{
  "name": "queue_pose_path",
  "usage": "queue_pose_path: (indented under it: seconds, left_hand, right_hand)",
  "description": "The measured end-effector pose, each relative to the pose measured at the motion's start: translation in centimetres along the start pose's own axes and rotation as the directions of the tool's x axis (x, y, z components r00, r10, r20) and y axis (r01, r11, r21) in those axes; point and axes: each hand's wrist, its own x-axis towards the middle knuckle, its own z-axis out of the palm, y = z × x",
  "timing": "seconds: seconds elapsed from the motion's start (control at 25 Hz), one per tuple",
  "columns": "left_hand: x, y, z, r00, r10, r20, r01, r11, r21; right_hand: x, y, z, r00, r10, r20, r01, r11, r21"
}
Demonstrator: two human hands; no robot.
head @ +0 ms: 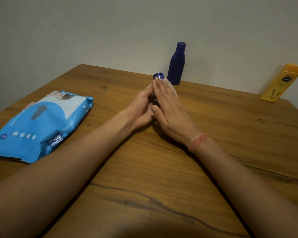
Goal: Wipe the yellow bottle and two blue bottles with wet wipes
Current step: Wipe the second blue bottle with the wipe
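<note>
- A small blue bottle (158, 76) sits between the two hands near the middle of the desk (162, 169); only its dark blue cap and a sliver of its body show, the rest being hidden by the fingers.
- The left hand (141, 109) holds the bottle from the left side, fingers curled round its body and palm turned toward the right.
- The right hand (169, 109) lies against the bottle's right side and top, fingers fairly straight and close together, the thumb (154, 109) bent in toward the bottle.
- A white wet wipe (172, 88) peeks out from under the right hand's fingers on the far side, pressed between that hand and the bottle.
- A reddish thread band (198, 142) circles the right wrist.
- Both forearms reach in from the near edge and converge on the bottle.
- Just behind the hands, a taller blue bottle (177, 64) stands upright near the far edge of the desk, close to the wall (110, 31), cap on.
- A yellow bottle (282, 83) stands at the far right corner, well apart from the hands; it appears to lean in this wide view, with a dark oval label near its upper part.
- A blue and white pack of wet wipes (41, 124) lies flat on the left side of the desk, just beside the left forearm, printed "mee mee".
- The desk is brown wood with dark grain lines.
</note>
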Motion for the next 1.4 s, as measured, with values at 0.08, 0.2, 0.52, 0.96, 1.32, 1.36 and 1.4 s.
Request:
queue_pose_path:
  seconds: [0.08,0.2,0.52,0.96,1.32,1.36,1.4]
  left_hand:
    - [-0.1,0.0,0.2,0.999,-0.018,0.05,0.018,1.0,0.007]
    - [-0.2,-0.5,0.6,0.992,-0.071,0.101,0.064,0.996,0.07]
    - [0.1,0.7,-0.6,0.982,0.096,-0.16,-0.098,0.995,-0.008]
    - [-0.2,0.1,0.4,0.994,0.059,-0.095,-0.06,0.998,-0.011]
    - [-0.3,0.4,0.3,0.999,0.004,-0.033,-0.001,0.997,0.078]
    - [-0.4,0.2,0.6,1.0,-0.012,-0.01,0.013,0.998,0.069]
    - [-0.4,0.1,0.8,1.0,-0.01,-0.008,0.01,0.998,0.054]
  right_hand:
    - [0.1,0.2,-0.2,0.994,0.091,-0.06,-0.081,0.984,0.161]
    - [0.1,0.9,-1.0,0.956,0.282,-0.084,-0.22,0.875,0.431]
    - [-0.2,-1.1,-0.1,0.988,0.013,0.154,-0.035,0.989,0.141]
    - [0.0,0.1,-0.6,0.99,0.12,0.077,-0.138,0.941,0.308]
    - [0.0,0.0,-0.5,0.995,0.097,0.011,-0.096,0.953,0.288]
    - [0.1,0.0,-0.7,0.992,0.126,-0.015,-0.115,0.942,0.315]
    - [0.1,0.1,-0.8,0.99,0.142,-0.015,-0.129,0.932,0.339]
